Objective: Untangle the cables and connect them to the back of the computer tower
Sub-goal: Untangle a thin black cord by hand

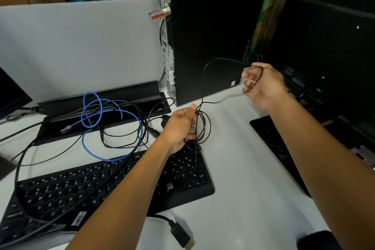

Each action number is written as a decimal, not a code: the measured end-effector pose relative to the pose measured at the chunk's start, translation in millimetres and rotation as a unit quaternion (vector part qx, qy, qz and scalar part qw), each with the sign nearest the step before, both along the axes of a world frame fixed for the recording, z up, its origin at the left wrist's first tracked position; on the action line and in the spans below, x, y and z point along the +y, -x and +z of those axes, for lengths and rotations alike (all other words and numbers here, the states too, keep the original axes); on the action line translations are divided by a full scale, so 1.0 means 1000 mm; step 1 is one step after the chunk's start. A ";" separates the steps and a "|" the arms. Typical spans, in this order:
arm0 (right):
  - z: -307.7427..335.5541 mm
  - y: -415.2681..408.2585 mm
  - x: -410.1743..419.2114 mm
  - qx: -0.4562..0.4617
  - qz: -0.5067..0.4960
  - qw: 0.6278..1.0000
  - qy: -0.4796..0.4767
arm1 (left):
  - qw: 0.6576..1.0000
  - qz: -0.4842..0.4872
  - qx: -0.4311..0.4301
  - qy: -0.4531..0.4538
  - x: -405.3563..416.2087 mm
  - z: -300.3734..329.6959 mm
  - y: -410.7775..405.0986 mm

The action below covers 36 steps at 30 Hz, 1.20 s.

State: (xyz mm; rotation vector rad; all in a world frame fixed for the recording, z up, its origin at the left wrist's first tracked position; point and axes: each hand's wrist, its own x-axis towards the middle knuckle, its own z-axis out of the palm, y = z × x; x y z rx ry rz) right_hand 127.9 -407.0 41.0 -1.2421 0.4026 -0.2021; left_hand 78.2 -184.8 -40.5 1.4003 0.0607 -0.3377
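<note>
Both hands grip one thin black cable above the bench.
The left hand (182, 126) clamps its coiled loops (203, 128) over the keyboard (60, 193); the right hand (261, 85) pinches a strand beside the computer tower (209, 36).

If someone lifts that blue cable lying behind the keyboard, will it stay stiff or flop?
Probably floppy: the blue cable lies in loose curved loops. It looks thin, so likely light. Black cables cross it, so it may snag and drag them along.

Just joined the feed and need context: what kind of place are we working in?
Most likely an office desk or IT workstation: a grey partition panel backs a white desk holding a computer tower, a black keyboard and monitors.
</note>
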 end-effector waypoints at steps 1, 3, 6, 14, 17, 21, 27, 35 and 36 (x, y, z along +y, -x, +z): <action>-0.005 0.002 0.001 0.023 -0.002 0.993 0.116 | 1.000 0.003 -0.002 -0.012 0.000 -0.001 0.001; -0.012 0.003 0.000 0.004 -0.018 0.962 0.272 | 0.999 0.020 -0.016 -0.043 -0.001 -0.003 0.002; -0.007 0.012 0.009 -0.161 -0.005 0.935 0.317 | 0.992 0.061 -0.046 -0.100 -0.003 -0.004 0.001; 0.083 0.031 0.013 -0.316 0.076 0.866 0.379 | 0.970 0.097 -0.095 -0.204 -0.002 -0.004 -0.003; 0.096 0.043 0.027 -0.323 0.036 0.847 0.420 | 0.965 0.107 -0.097 -0.217 -0.002 -0.005 -0.006; 0.076 0.059 0.075 -0.329 0.175 0.768 0.521 | 0.954 0.111 -0.129 -0.246 -0.009 -0.001 -0.005; 0.006 0.038 0.072 0.014 0.348 0.566 0.747 | 0.966 0.081 -0.142 -0.202 -0.008 0.000 -0.001; 0.007 0.022 0.013 -0.095 0.031 0.805 0.585 | 0.994 0.104 0.024 -0.009 0.024 -0.004 -0.004; 0.008 0.018 0.006 -0.088 -0.036 0.831 0.548 | 0.993 0.107 0.042 0.019 0.027 -0.005 -0.003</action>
